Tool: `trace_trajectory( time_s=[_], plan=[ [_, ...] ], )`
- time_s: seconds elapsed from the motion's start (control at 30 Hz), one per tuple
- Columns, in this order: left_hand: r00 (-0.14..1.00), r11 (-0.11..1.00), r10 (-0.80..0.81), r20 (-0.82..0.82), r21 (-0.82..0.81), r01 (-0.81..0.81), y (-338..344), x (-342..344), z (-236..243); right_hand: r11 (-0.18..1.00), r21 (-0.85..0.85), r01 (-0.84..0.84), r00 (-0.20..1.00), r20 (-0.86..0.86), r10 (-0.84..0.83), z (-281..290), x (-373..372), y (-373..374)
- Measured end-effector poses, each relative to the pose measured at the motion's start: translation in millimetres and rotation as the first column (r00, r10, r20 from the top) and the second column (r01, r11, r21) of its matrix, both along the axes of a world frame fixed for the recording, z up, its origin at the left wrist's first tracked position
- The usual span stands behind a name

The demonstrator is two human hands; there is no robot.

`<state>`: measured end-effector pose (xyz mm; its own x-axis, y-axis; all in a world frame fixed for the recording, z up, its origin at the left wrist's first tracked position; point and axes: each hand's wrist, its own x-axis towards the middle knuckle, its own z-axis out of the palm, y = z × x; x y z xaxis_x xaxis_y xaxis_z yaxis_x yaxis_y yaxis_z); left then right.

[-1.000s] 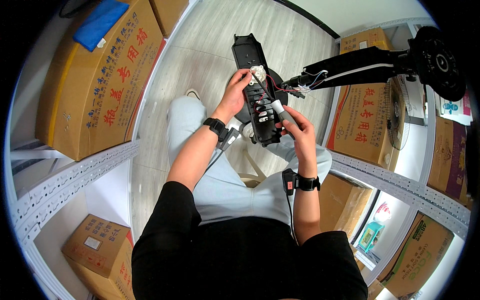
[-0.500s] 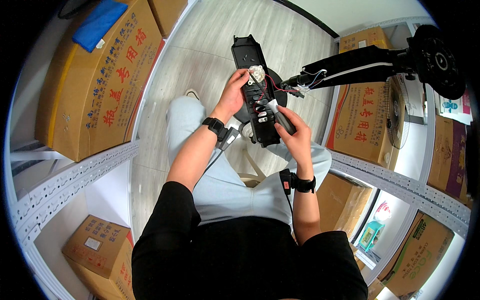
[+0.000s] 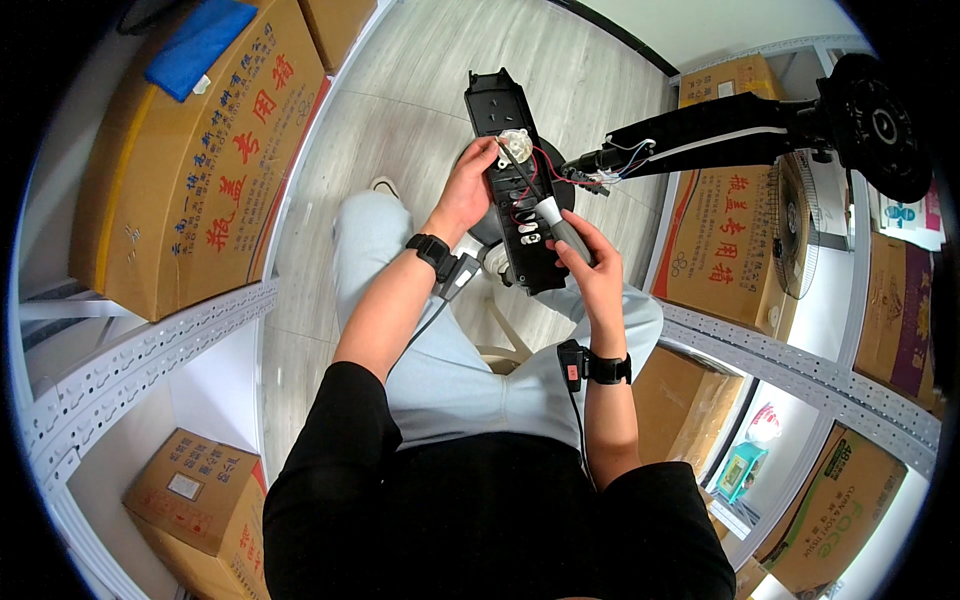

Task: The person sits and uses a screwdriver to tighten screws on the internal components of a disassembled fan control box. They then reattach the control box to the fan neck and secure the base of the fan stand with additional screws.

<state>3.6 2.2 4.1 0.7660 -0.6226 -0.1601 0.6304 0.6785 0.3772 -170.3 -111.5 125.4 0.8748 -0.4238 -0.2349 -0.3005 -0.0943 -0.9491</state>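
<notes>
A long black plastic housing [image 3: 497, 103] lies tilted in front of me, its inside facing up. My left hand [image 3: 466, 192] is closed on its left edge, fingertips beside a round whitish plastic gear case [image 3: 517, 146]. My right hand [image 3: 598, 262] grips a screwdriver [image 3: 566, 233] by its grey-and-white handle, fingers wrapped round it. The shaft slants up and left across the housing, its tip at the gear case close to my left fingertips. Exactly where the tip touches is too small to tell. Thin red wires [image 3: 549, 166] run from the housing to the right.
A black fan stand arm [image 3: 700, 138] with a round black end [image 3: 880, 122] reaches in from the right. Shelves with cardboard boxes [image 3: 200, 170] flank me on both sides. A wire fan guard [image 3: 795, 225] leans at the right shelf. A blue cloth [image 3: 200, 48] lies on the left box.
The screwdriver handle and my right fingers have shifted slightly, and more of the shaft shows. The housing has tipped a little to the right. My left hand stays almost in place.
</notes>
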Motion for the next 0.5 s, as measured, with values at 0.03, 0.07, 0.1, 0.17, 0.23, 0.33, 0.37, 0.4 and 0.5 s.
trace_trajectory(
  time_s=[0.03,0.07,0.1,0.17,0.23,0.33,0.37,0.4,0.5],
  plan=[
    [1.0,1.0,0.002,-0.001,-0.001,-0.002,0,0,0,1.0,-0.003,0.0,1.0,-0.001,0.0,0,0,0],
    [1.0,1.0,0.004,-0.002,-0.002,-0.004,0,0,-1,1.0,-0.004,0.002,1.0,-0.001,-0.002,0,0,1],
    [1.0,1.0,0.004,0.001,0.005,-0.004,0,0,1,1.0,-0.007,0.005,1.0,-0.001,-0.005,0,0,1],
    [1.0,1.0,0.002,0.006,0.017,-0.002,0,-1,3,0.998,-0.056,0.0,1.0,0.0,0.0,-2,-1,1],
    [1.0,1.0,0.012,-0.001,0.024,-0.012,0,0,-2,0.989,-0.148,-0.025,1.0,0.002,0.026,-6,-1,1],
    [1.0,1.0,0.017,-0.025,0.025,-0.016,0,1,-5,0.972,-0.226,-0.065,0.998,-0.004,0.066,-5,-1,5],
    [0.999,1.0,0.017,-0.035,0.024,-0.016,0,1,-5,0.97,-0.237,-0.062,0.998,-0.007,0.062,-6,-1,5],
    [0.999,1.0,0.02,-0.044,0.021,-0.019,0,0,-3,0.967,-0.249,-0.057,0.998,-0.011,0.056,-8,-2,4],
    [0.998,1.0,0.026,-0.049,0.014,-0.025,0,0,0,0.911,-0.409,-0.058,0.996,0.042,0.082,-10,-2,3]
  ],
)
